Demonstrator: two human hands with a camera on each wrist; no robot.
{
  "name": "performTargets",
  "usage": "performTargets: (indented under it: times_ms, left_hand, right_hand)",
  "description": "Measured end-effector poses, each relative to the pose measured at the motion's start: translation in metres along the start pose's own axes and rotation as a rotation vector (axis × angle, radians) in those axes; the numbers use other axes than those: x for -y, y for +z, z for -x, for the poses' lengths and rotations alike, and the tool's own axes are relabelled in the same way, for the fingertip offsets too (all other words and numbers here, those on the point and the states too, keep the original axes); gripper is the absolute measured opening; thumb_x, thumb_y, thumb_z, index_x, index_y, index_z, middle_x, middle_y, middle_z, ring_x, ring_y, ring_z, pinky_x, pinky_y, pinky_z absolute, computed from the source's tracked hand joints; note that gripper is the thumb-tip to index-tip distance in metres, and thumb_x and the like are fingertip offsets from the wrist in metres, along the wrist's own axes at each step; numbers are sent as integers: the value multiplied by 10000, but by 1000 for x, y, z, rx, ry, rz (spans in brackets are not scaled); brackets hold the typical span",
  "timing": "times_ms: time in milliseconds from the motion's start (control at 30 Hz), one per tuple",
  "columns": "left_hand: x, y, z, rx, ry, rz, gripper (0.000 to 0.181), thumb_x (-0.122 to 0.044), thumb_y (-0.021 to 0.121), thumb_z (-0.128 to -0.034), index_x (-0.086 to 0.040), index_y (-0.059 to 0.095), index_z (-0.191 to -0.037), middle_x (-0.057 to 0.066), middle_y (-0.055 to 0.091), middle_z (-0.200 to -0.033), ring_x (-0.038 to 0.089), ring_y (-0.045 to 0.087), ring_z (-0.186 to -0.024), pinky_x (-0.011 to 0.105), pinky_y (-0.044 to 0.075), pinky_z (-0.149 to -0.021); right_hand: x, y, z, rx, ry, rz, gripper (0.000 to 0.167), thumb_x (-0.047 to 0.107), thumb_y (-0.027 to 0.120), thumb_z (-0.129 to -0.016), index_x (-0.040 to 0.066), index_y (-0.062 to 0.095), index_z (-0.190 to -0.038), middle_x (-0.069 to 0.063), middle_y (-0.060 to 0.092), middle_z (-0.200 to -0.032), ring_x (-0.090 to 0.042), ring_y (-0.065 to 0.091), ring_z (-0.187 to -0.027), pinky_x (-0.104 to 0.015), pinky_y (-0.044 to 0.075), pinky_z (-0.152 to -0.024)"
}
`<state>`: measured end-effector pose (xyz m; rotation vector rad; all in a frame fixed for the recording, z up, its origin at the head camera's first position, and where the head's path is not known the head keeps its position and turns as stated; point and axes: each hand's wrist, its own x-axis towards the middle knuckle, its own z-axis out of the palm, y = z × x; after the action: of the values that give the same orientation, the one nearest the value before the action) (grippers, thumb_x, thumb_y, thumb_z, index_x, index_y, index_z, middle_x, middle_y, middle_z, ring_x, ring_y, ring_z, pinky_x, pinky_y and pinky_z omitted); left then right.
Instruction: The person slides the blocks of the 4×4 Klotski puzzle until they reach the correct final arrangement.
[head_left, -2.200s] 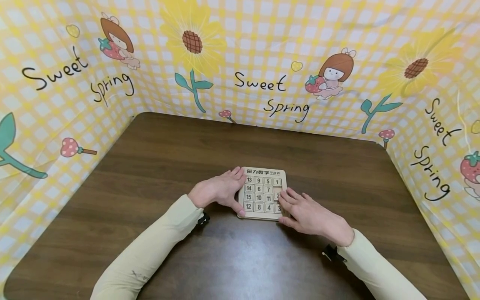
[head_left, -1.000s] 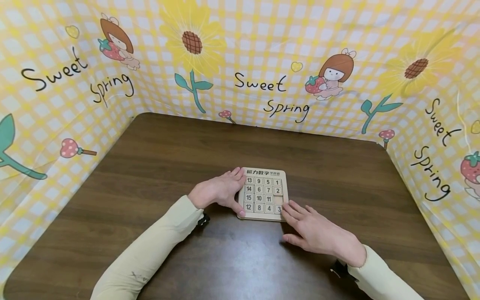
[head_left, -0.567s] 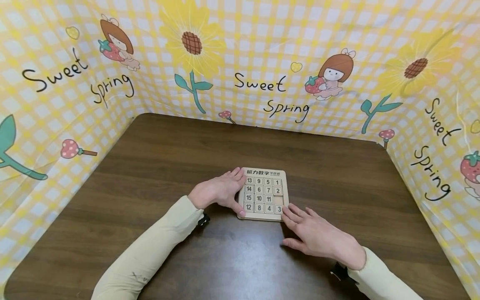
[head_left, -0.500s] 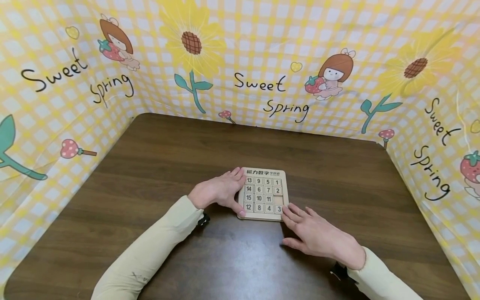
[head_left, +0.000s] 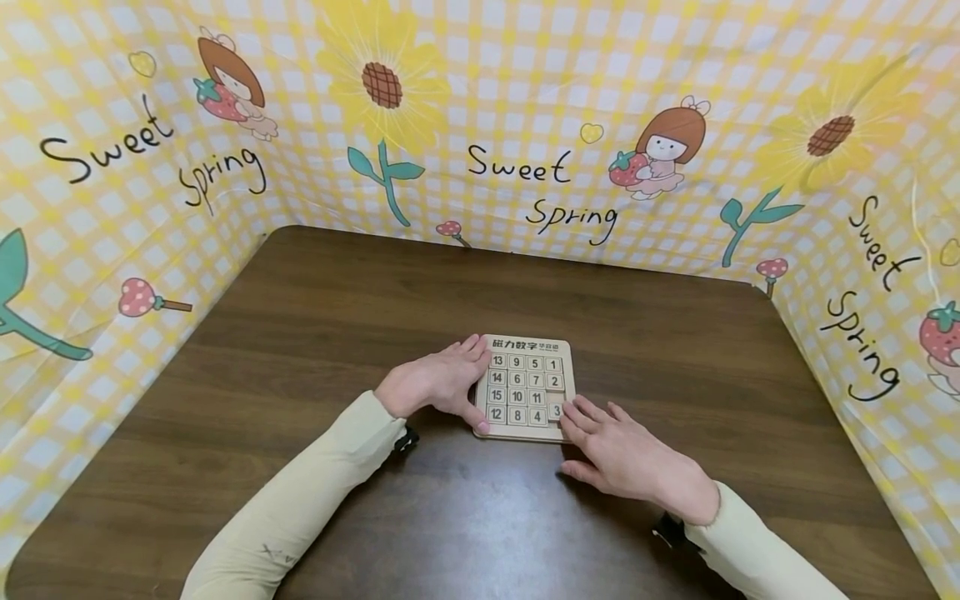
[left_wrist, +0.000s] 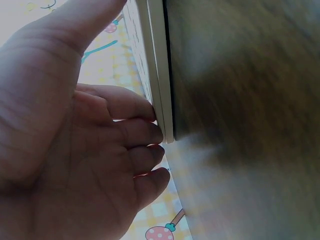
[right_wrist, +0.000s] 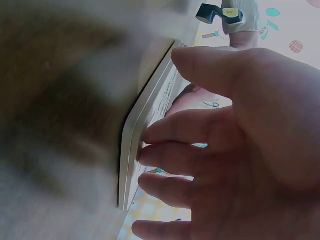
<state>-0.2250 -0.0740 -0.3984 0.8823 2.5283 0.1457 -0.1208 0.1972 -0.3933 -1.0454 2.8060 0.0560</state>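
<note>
A wooden sliding number puzzle (head_left: 517,432) lies flat on the table in the head view, its numbered tiles in rows. My left hand (head_left: 444,379) rests along the puzzle's left side, fingers at the upper edge and thumb on the lower corner. In the left wrist view, its fingertips (left_wrist: 156,132) touch the frame's edge. With fairly straight fingers, my right hand (head_left: 626,450) touches the tile marked 3 (head_left: 556,411) in the right column. That tile sits partly up into the gap (head_left: 555,397) below the 2 tile (head_left: 554,382). The right thumb is off the puzzle.
The dark wooden table (head_left: 337,308) surrounds the puzzle. A yellow checked cloth (head_left: 517,108) with flowers and "Sweet Spring" lettering hangs along the back and both sides. Black wrist straps (head_left: 406,438) show at the sleeves.
Earlier the 2 tile slid up under the 1, which opened a gap below it. Now the right hand has moved slightly up and left, and the 3 tile has shifted upward. The left hand stays put.
</note>
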Motion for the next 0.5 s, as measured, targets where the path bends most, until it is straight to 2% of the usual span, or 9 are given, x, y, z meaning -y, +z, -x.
performTargets:
  times_ms: [500]
  left_hand:
    - [1,0,-1,5,-2,-8,1252,-674,739,-721,-4,102,-1565,163,-22,-1652,280,-26,-1542,384,63,-1269]
  right_hand:
    - [-10,-1,-14,-24,1,1,664,470,587,-948,-1,504,-1409,-204,459,-1496,-381,406,-1410,-655,360,-1084]
